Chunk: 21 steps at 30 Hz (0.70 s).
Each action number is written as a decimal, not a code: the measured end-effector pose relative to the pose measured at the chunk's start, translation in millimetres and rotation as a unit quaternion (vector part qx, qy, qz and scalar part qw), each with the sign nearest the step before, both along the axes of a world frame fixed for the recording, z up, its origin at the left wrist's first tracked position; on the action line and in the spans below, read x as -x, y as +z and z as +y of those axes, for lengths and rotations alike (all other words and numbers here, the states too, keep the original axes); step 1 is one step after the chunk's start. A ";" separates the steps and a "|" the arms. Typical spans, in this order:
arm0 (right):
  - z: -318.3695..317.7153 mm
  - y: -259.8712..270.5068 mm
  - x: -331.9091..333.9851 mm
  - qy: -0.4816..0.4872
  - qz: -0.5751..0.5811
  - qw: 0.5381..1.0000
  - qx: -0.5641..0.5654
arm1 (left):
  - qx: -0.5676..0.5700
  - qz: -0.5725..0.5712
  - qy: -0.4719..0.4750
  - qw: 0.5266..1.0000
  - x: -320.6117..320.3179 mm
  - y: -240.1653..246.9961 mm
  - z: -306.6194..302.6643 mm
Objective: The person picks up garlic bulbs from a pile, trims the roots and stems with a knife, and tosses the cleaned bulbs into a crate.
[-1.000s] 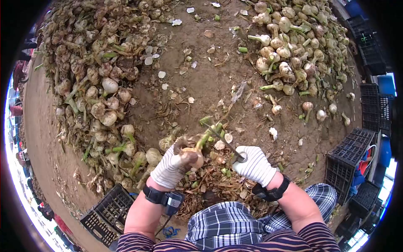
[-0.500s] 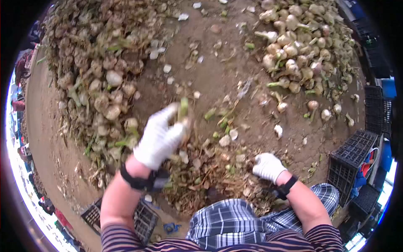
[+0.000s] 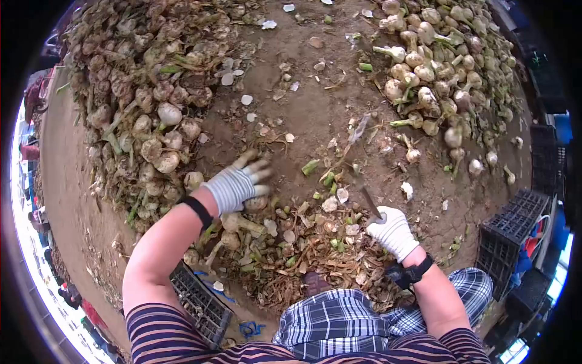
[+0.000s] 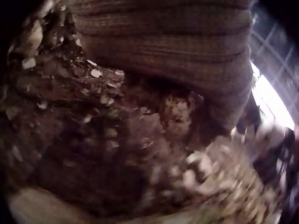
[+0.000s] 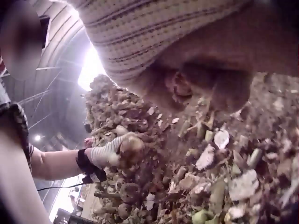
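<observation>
My left hand (image 3: 236, 185), in a striped white glove with soiled fingertips, spreads its fingers over a garlic bulb (image 3: 256, 202) at the left edge of the trimmings. Just below it lie several more bulbs with thick stems (image 3: 245, 224). In the left wrist view the glove cuff (image 4: 163, 42) fills the top and the ground is blurred. My right hand (image 3: 393, 233), gloved too, grips a knife whose dark narrow blade (image 3: 370, 201) points forward and left. A blurred garlic bulb (image 3: 453, 137) shows by the right-hand pile.
A big heap of untrimmed garlic (image 3: 139, 103) rises at the left, and a paler pile of short-stemmed garlic (image 3: 424, 73) at the right. Cut stems and dry skins (image 3: 321, 255) cover the ground before my knees. Black crates stand at right (image 3: 512, 224) and lower left (image 3: 203, 303).
The left hand held a garlic bulb, swung it forward and let it go; its fingers are now spread lower down over another bulb. The right hand moved rightward with the knife.
</observation>
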State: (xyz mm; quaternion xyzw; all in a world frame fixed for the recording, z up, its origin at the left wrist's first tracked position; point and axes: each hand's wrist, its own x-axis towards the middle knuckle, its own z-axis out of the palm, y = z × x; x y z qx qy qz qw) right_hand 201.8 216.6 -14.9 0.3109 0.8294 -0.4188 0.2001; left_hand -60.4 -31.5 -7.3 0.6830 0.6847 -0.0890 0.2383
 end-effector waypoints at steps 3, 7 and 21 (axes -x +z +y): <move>-9.7 37.8 25.8 0.125 0.105 0.980 -0.112 | -0.024 -0.241 0.403 0.883 -30.7 21.5 12.9; -23.1 57.9 46.8 0.249 0.111 0.955 -0.117 | -0.136 -0.643 0.521 0.545 -77.1 -5.0 1.5; -44.5 49.1 52.4 0.225 0.143 0.961 -0.078 | -0.168 -0.806 0.561 0.078 -131.6 -12.3 37.4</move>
